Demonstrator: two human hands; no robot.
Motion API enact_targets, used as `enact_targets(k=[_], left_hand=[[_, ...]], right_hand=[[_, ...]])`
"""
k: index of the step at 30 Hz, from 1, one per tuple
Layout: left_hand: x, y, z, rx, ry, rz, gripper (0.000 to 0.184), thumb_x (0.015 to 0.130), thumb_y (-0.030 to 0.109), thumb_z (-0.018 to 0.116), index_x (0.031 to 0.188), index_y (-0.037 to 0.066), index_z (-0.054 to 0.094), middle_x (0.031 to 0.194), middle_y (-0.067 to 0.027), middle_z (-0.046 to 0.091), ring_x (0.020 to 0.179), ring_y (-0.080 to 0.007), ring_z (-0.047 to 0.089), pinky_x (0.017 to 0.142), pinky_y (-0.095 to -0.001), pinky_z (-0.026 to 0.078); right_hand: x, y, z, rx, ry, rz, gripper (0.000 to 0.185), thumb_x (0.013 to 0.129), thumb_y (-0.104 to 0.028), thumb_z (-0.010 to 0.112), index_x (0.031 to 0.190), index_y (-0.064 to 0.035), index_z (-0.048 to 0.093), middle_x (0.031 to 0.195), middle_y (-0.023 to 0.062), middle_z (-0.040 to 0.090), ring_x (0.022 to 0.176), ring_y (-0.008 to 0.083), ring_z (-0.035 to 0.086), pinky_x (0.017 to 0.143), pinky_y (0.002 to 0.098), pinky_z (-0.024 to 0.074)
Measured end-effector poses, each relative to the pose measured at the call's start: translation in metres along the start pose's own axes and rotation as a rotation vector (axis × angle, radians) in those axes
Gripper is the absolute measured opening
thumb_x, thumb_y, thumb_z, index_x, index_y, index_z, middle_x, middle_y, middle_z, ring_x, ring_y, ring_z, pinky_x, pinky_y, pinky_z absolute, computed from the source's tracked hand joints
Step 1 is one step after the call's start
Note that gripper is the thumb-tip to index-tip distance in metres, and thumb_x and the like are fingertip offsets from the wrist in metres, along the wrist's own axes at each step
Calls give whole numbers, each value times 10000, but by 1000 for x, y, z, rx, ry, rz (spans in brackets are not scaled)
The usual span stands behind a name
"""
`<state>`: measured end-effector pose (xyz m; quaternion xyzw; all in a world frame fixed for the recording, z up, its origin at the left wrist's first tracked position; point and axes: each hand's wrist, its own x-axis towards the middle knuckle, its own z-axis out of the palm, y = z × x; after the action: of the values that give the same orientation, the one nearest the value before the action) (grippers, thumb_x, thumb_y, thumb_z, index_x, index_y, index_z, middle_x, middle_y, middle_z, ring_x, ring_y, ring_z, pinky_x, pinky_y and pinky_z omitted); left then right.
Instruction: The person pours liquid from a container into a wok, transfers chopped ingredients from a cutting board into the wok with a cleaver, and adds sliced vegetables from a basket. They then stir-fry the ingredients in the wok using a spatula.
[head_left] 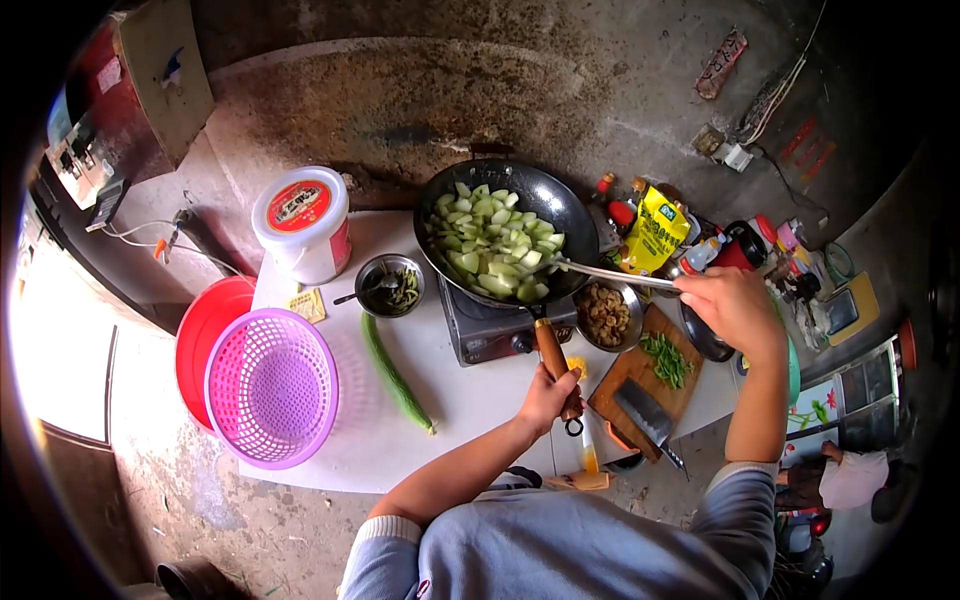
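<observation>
My left hand [546, 400] is wrapped round the wooden handle of a black wok [572, 188] standing on a portable gas stove [490, 335]. Pale green chopped vegetable pieces [495, 235] lie in the wok. My right hand [735, 308] grips the long metal handle of a spatula [620, 276], whose head is among the pieces and partly hidden. A metal bowl of brown food pieces [604, 315] sits right of the stove. Near it, a cutting board [610, 395] bears chopped green peppers or greens [664, 360] and a cleaver [645, 410].
Left of the stove are a small metal bowl [372, 275] with a spoon, a long green gourd [388, 370], a lidded white bucket [325, 255], a purple basket [270, 375] and a red basin [190, 350]. A yellow packet [655, 230] and several bottles stand at the right. Another person [850, 480] is at far right.
</observation>
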<state>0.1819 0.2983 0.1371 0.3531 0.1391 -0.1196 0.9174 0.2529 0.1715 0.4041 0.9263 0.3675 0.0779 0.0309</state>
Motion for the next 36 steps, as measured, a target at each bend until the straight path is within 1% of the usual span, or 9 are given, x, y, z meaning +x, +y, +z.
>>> enact_targets(k=[8, 14, 17, 19, 23, 28, 30, 34, 36], left_hand=[[3, -3, -3, -1, -29, 7, 356, 811, 163, 562, 960, 47, 260, 658, -86, 467, 489, -204, 530, 440, -328, 477], [2, -5, -2, -9, -4, 40, 358, 810, 164, 566, 977, 48, 271, 676, -90, 474, 504, -206, 536, 449, -338, 480], [2, -5, -2, -13, -5, 34, 344, 810, 162, 566, 975, 57, 282, 671, -84, 475, 502, -204, 532, 449, -338, 477], [2, -7, -1, -22, 8, 15, 333, 811, 160, 565, 970, 62, 289, 665, -79, 475, 500, -203, 530, 447, -338, 475], [2, -7, 1, -26, 27, 44, 305, 815, 158, 559, 951, 63, 304, 652, -74, 472, 493, -197, 525, 433, -328, 469], [1, -7, 1, -1, 37, 75, 332, 809, 171, 567, 977, 55, 305, 655, -79, 475, 488, -188, 526, 417, -314, 462], [2, -7, 1, 9, 54, 86, 336, 808, 172, 569, 981, 55, 307, 655, -78, 476, 488, -187, 526, 417, -314, 461], [4, -8, 1, 12, 64, 86, 334, 805, 172, 574, 982, 61, 313, 655, -75, 478, 485, -185, 525, 417, -312, 456], [2, -7, 2, 2, 62, 83, 339, 801, 167, 578, 991, 68, 315, 652, -73, 472, 476, -184, 513, 418, -309, 452]], right_hand=[[60, 0, 86, -119, -63, -68, 144, 750, -119, 538, 850, -131, 641, 710, 122, 600, 686, 293, 593, 589, 391, 458], [62, -19, 69, -367, 128, -4, 205, 815, -147, 464, 950, -180, 615, 733, 108, 552, 608, 248, 603, 529, 355, 465], [77, -33, 93, -287, 183, -8, 231, 820, -148, 459, 1009, -187, 586, 735, 100, 528, 592, 245, 594, 523, 356, 464], [83, -34, 118, -288, 267, -166, 237, 823, -143, 448, 1018, -182, 577, 759, 103, 524, 597, 243, 591, 507, 351, 460], [78, -16, 126, -325, -8, -142, 237, 848, -164, 433, 1013, -216, 595, 730, 97, 506, 625, 235, 581, 527, 351, 440], [86, -5, 109, -236, 121, -105, 204, 833, -191, 475, 979, -181, 617, 713, 100, 556, 602, 269, 589, 506, 385, 448], [104, -6, 147, -203, 207, 113, 218, 837, -174, 437, 980, -173, 602, 797, 120, 579, 670, 288, 615, 585, 386, 486], [112, 10, 218, 172, 129, 158, 258, 853, -167, 410, 1055, -162, 571, 865, 168, 603, 754, 349, 592, 651, 418, 479], [87, 14, 195, 295, 41, 135, 258, 827, -161, 465, 1058, -124, 574, 843, 187, 598, 778, 347, 576, 673, 413, 466]])
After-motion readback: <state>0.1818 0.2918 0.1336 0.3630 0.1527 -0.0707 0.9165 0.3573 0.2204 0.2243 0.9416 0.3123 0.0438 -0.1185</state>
